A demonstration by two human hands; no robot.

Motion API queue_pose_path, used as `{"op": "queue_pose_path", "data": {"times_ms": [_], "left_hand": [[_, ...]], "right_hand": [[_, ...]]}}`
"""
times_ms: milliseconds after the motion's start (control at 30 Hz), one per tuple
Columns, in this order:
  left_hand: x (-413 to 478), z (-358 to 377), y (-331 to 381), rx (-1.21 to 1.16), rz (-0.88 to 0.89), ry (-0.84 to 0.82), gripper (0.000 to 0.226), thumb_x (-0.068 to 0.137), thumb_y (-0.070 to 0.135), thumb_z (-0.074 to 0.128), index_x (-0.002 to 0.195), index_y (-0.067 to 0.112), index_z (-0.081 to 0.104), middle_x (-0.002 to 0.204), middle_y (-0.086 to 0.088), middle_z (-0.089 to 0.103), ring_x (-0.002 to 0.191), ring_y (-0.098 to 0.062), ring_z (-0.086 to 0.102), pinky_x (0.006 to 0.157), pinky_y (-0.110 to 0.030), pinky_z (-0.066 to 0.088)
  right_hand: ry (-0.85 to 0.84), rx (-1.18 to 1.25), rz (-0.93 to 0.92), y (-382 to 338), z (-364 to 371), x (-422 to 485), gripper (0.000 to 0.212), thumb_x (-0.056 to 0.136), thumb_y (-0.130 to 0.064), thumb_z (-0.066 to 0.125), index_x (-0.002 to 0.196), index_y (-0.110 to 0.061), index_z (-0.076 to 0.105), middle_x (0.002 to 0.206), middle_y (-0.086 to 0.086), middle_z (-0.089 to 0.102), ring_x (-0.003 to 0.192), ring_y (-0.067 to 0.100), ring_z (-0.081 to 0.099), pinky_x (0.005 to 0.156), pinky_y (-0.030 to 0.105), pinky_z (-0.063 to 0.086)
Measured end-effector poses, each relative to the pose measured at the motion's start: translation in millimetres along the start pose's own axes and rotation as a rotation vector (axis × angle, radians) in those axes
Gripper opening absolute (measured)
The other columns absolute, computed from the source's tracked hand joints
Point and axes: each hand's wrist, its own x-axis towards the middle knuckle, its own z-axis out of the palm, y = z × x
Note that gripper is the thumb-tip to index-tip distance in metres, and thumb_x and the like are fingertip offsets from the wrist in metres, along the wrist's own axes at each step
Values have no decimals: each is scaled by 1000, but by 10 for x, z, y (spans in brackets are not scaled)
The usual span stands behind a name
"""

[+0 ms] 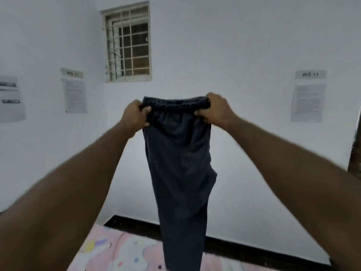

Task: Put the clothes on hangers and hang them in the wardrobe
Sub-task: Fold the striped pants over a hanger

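A pair of dark blue pinstriped trousers (179,163) hangs straight down in front of me, held up at arm's length. My left hand (134,116) grips the left end of the waistband. My right hand (214,108) grips the right end. The legs hang together and reach down over a pink patterned sheet (121,249). No hanger and no wardrobe is in view.
White walls meet in a corner ahead, with a barred window (128,44) high up. Paper notices hang on the walls, labelled WS 17 (72,73) at left and WS 11 (310,74) at right. A dark skirting runs along the floor. A dark brown edge (354,153) shows at far right.
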Motion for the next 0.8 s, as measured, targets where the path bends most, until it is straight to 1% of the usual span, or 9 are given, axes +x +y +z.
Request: {"op": "queue_pose_path", "data": {"times_ms": [133, 200, 367, 467, 533, 600, 667, 733, 800], "left_hand": [[-766, -191, -84, -89, 53, -86, 10, 99, 19, 54, 96, 13, 47, 114, -18, 61, 105, -27, 64, 80, -45, 59], [-1340, -273, -323, -151, 45, -127, 12, 98, 15, 56, 90, 19, 48, 105, -14, 64, 99, -22, 65, 79, -40, 59], [-3232, -398, -1442, -145, -137, -325, 21, 82, 4, 73, 84, 15, 54, 89, -15, 67, 82, -19, 62, 76, -33, 51], [-4578, -354, -2360, 32, -329, -489, 21, 75, 15, 73, 74, 16, 52, 74, -7, 62, 69, -8, 51, 69, -30, 47], [-5380, -306, -2893, 111, -480, -591, 25, 80, 5, 72, 71, 17, 52, 70, -6, 60, 66, -6, 48, 67, -32, 49], [-6127, -253, -3309, 193, -613, -705, 26, 81, -8, 66, 72, 14, 55, 74, -11, 62, 69, -14, 50, 66, -34, 47], [-6682, -180, -3605, 260, -730, -796, 26, 80, -10, 59, 79, 16, 62, 79, -9, 67, 73, -20, 57, 65, -31, 46], [-7074, -78, -3843, 291, -834, -890, 21, 84, -2, 52, 94, 7, 68, 88, -11, 71, 80, -25, 64, 68, -30, 49], [-7354, -15, -3955, 315, -857, -939, 35, 81, 18, 45, 104, 8, 70, 96, -11, 72, 89, -27, 67, 76, -34, 52]], "right_hand": [[-30, -56, 0, -167, -137, -742, 25, 78, -23, 76, 85, -11, 56, 71, 3, 64, 55, 15, 63, 50, 22, 50], [-94, -60, 25, -144, -98, -1261, 23, 79, -22, 73, 87, -8, 56, 69, 2, 64, 55, 13, 63, 46, 18, 46], [-374, -41, 198, 301, 449, -3102, 21, 73, -12, 76, 81, -12, 58, 71, 1, 62, 69, 15, 56, 62, 29, 42], [-544, 92, 391, 710, 1047, -4555, 26, 72, -6, 80, 78, -18, 58, 67, -7, 57, 63, -5, 49, 61, 23, 39], [-655, 94, 542, 980, 1425, -5411, 24, 75, -9, 76, 75, -19, 54, 66, -3, 55, 59, -1, 44, 61, 26, 35], [-769, 74, 712, 1187, 1757, -6231, 22, 78, -2, 70, 74, -14, 52, 64, 1, 52, 56, 1, 39, 58, 26, 34], [-817, 41, 804, 1373, 2010, -6900, 26, 80, 3, 62, 70, -17, 47, 61, -3, 49, 55, 2, 40, 55, 23, 32], [-834, -1, 867, 1516, 2201, -7404, 33, 79, 2, 58, 68, -25, 42, 63, -2, 53, 60, 13, 48, 56, 29, 34], [-877, -61, 898, 1613, 2309, -7749, 32, 79, 1, 56, 70, -25, 42, 71, 1, 58, 67, 20, 52, 60, 32, 34]]}}
